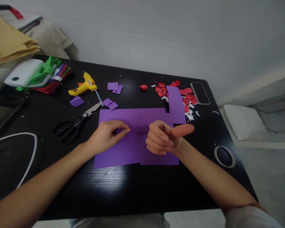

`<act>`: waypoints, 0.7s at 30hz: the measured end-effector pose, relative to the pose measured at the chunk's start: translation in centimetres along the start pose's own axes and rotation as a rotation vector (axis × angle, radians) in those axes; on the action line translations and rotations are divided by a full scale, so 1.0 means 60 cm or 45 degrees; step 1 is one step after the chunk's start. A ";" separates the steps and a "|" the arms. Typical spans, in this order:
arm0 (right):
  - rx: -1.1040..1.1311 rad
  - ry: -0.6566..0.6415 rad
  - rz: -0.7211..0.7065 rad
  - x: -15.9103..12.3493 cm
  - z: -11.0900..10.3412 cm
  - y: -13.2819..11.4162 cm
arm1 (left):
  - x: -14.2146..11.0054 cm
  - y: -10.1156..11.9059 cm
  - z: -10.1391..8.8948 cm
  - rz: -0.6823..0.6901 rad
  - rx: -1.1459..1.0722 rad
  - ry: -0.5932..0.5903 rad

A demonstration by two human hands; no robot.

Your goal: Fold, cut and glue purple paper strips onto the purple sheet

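Note:
A large purple sheet of paper (118, 152) lies on the black table under both hands. My left hand (110, 134) is closed in a pinch on a narrow strip of purple paper (142, 129), held just above the sheet. The strip runs rightward to the curled fingers of my right hand (160, 137). That hand has its thumb stuck out to the right, away from the fingers; whether it grips the strip's end is hidden. A separate purple paper piece (177, 106) overlaps the sheet's upper right corner.
Black-handled scissors (77, 123) and a yellow glue gun (86, 85) lie at left, near folded purple pieces (112, 86). Red paper scraps (161, 91), a phone (200, 93) and a tape roll (224, 156) are at right. A white cable (33, 152) curves at left.

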State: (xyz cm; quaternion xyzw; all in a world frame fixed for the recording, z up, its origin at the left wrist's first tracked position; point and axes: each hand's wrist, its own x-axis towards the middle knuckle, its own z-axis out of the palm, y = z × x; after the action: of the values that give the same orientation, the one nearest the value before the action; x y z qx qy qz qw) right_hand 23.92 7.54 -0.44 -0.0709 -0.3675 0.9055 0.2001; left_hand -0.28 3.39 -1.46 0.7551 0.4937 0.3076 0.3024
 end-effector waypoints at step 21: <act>-0.669 0.637 -0.227 -0.015 0.005 -0.081 | 0.002 -0.006 0.006 0.015 -0.012 0.042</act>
State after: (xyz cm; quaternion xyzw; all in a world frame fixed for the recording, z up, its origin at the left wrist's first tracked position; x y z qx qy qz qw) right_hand 26.17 10.14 3.14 -0.3067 -0.5318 0.7140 0.3366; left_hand -0.13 3.58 -1.93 0.7514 0.4928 0.3239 0.2960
